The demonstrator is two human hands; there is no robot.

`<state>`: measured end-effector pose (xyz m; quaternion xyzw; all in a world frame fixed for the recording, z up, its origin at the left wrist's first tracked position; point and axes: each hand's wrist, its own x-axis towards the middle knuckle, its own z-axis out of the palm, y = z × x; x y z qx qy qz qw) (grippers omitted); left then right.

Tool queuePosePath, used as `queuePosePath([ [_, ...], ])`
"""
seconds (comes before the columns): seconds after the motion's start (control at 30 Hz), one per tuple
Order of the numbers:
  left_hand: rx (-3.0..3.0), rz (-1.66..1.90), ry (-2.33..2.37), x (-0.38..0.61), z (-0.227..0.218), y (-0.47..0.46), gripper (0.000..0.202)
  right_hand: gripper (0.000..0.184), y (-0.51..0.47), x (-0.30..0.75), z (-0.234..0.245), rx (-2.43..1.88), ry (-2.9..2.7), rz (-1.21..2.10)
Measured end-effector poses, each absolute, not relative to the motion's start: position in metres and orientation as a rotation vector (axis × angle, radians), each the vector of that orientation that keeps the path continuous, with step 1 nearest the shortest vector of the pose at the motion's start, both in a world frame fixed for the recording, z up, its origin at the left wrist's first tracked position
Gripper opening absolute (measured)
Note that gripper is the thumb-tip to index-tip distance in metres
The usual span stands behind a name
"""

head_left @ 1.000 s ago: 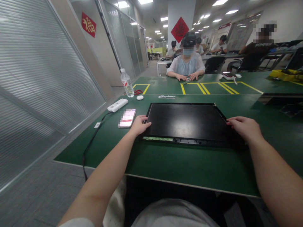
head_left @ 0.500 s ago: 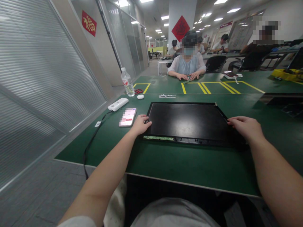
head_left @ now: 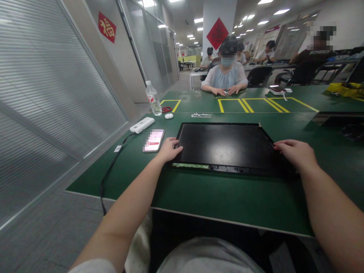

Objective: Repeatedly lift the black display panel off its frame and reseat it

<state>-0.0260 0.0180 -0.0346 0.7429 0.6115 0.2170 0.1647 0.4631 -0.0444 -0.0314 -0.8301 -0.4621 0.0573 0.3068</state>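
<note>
A black flat display panel [head_left: 222,144] in a dark frame lies on the green table in front of me. Along its near edge, towards the left, a narrow green circuit board [head_left: 190,166] shows. My left hand [head_left: 170,149] grips the panel's left side, thumb on top and fingers at the rim. On the opposite side, my right hand [head_left: 297,152] pinches the right rim between thumb and fingers. The near right corner of the panel is dark and partly covered by my right hand.
Left of the panel lie a lit phone [head_left: 154,140], a white power strip [head_left: 142,125] with a black cable and a white earbud case [head_left: 168,116]. Behind them are a water bottle [head_left: 154,99] and red-handled scissors [head_left: 166,109]. Across the table [head_left: 199,204] sits a person [head_left: 226,74].
</note>
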Motion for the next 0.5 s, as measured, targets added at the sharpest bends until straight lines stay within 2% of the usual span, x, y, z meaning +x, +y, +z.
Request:
queuePosePath([
  [0.1, 2.118, 0.609, 1.746, -0.026, -0.034, 0.017, 0.045, 0.025, -0.048, 0.454, -0.022, -2.221, -1.109, 0.272],
  [0.5, 2.150, 0.596, 1.752, -0.024, -0.034, 0.017, 0.043, 0.024, -0.053, 0.443, -0.012, -2.271, -1.079, 0.261],
])
